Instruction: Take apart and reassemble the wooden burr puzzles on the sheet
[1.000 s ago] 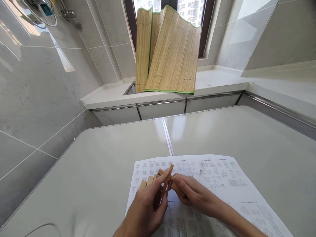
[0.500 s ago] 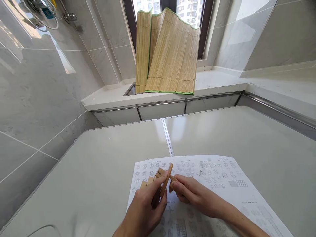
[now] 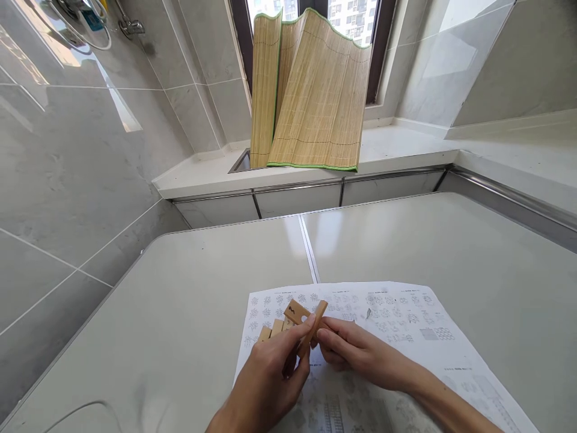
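Fingers (image 3: 295,338) of the left hand (image 3: 265,385) pinch a slim wooden stick (image 3: 314,325) along its lower half. They hold it tilted, upper end leaning up and to the right, just above a printed sheet (image 3: 406,337). The right hand (image 3: 360,356) comes in from the right, thumb and forefinger drawn close together and pressed to the same stick from the other side, the remaining fingers curled under. Whether a second piece lies hidden in that grip cannot be told. The two hands meet over the near left part of the sheet, which lies flat on a pale grey table (image 3: 180,313) and is covered with rows of small diagrams too fine to read. Just beyond the left hand's fingertips, a few short wooden blocks (image 3: 274,328) rest side by side on the paper. A marked block (image 3: 295,311), bearing a small dark sign, lies just past them, close to the stick's upper end. A seam (image 3: 309,252) runs down the middle of the tabletop toward the sheet. Beyond the table, a bamboo mat (image 3: 315,102) with green edging stands loosely folded on a white counter (image 3: 396,150) against a window (image 3: 351,12). A glossy grey tiled wall (image 3: 67,168) fills the left side.
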`<act>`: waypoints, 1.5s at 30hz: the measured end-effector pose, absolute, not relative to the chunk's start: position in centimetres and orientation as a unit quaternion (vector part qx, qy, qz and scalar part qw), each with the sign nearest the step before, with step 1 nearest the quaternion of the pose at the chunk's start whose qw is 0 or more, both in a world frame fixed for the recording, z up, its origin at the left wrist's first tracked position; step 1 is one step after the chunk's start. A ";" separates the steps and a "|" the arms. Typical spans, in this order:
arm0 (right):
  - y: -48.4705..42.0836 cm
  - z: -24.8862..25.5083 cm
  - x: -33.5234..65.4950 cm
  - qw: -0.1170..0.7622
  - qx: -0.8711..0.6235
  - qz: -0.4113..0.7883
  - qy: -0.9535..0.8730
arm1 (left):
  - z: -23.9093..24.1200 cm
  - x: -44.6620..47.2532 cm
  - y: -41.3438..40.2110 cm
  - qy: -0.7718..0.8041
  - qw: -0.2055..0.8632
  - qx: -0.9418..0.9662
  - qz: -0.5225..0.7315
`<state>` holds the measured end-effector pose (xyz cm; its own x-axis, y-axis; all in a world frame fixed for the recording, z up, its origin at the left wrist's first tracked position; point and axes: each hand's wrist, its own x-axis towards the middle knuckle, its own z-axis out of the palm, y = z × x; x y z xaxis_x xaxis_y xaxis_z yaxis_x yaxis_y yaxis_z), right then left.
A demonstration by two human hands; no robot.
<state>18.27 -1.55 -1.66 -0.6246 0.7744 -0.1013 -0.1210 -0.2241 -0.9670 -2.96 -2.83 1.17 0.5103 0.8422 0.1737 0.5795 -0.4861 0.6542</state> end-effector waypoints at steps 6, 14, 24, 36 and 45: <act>-1.6 -1.3 18.8 0.300 -0.318 0.690 -0.577 | 1.4 -2.9 -2.8 0.419 0.281 0.827 0.251; -0.8 -1.9 19.0 0.355 -0.310 0.713 -0.519 | 1.7 -2.7 -3.6 0.501 0.462 0.617 0.393; -0.9 -2.5 19.2 0.418 -0.273 0.747 -0.439 | 2.5 -2.4 -1.9 0.436 0.651 0.457 0.421; -0.9 -2.3 19.4 0.436 -0.280 0.759 -0.394 | 2.6 -3.2 -1.3 0.422 0.764 0.311 0.376; -0.9 -2.4 19.4 0.445 -0.271 0.764 -0.382 | 2.4 -2.9 -1.7 0.445 0.742 0.365 0.343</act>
<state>19.36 -0.88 -2.41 -0.4580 0.8858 -0.0740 -0.4724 -0.3131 -0.8239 -2.90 -1.70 2.36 0.3684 0.8344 -0.4099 -0.1841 0.4977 0.8476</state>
